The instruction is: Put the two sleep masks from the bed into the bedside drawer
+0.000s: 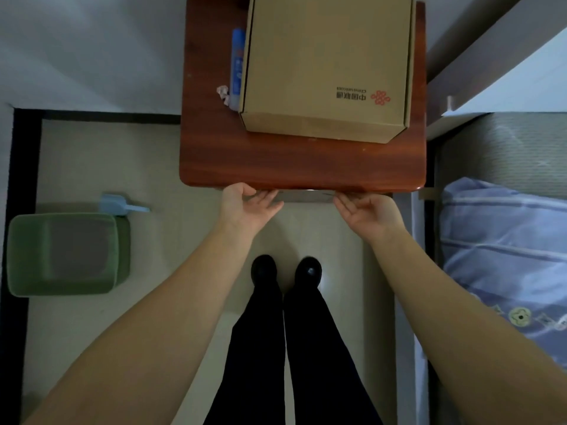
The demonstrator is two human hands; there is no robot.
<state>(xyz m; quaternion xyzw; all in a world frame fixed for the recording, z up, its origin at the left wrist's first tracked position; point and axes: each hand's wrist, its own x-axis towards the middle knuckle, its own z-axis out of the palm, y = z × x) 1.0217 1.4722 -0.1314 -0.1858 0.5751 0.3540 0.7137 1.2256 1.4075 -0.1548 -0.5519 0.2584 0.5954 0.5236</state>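
Observation:
I look straight down at a reddish wooden bedside table. A thin grey strip of the drawer front shows just under its near edge. My left hand and my right hand both rest at that edge, one on each side of the strip, with fingers curled onto the drawer front. How far out the drawer stands is unclear, and its inside is hidden. No sleep mask is in view. The bed, with blue striped bedding, lies at the right.
A large cardboard box covers most of the tabletop, with a blue tube and a crumpled paper to its left. A green bin and a blue scoop sit on the floor at left. My black shoes stand before the table.

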